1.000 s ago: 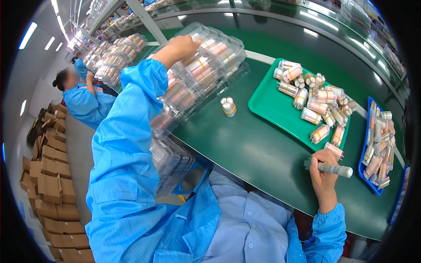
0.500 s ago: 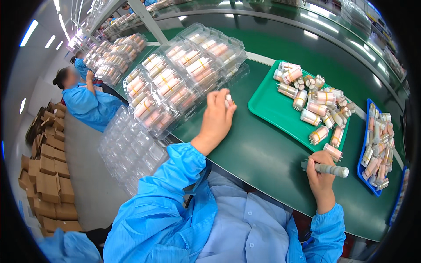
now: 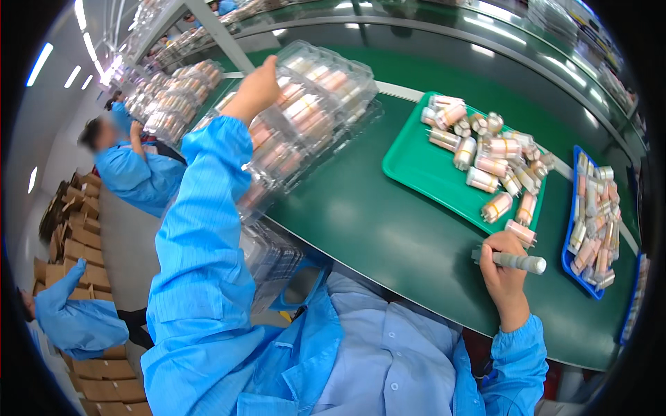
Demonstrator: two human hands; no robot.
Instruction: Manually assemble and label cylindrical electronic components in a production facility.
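Observation:
My left hand (image 3: pixel 261 89) is over the clear plastic trays (image 3: pixel 350 75) at the upper left, its arm stretched across them. Most of its fingers are turned away and hidden, so I cannot see whether it holds anything. The trays' pockets are filled with pink and white cylinders banded in yellow. My right hand (image 3: pixel 505 267) is closed around a grey-green rod (image 3: pixel 525 263), which looks wrapped and has a pale round end. It is just below the near right corner of a green tray (image 3: pixel 409 165), where loose banded cylinders (image 3: pixel 497 206) lie piled.
On the right, a blue tray (image 3: pixel 573 215) bears more cylinders. Empty clear trays (image 3: pixel 270 260) are stacked below the table's left edge. Two co-workers in blue (image 3: pixel 139 170), (image 3: pixel 80 312) and cardboard boxes (image 3: pixel 97 277) are at the left. A grey post (image 3: pixel 220 31) rises behind the filled trays.
My left hand has moved up and left, from the table beside the filled trays to above them. Its arm now covers part of them. My right hand keeps its grip on the rod.

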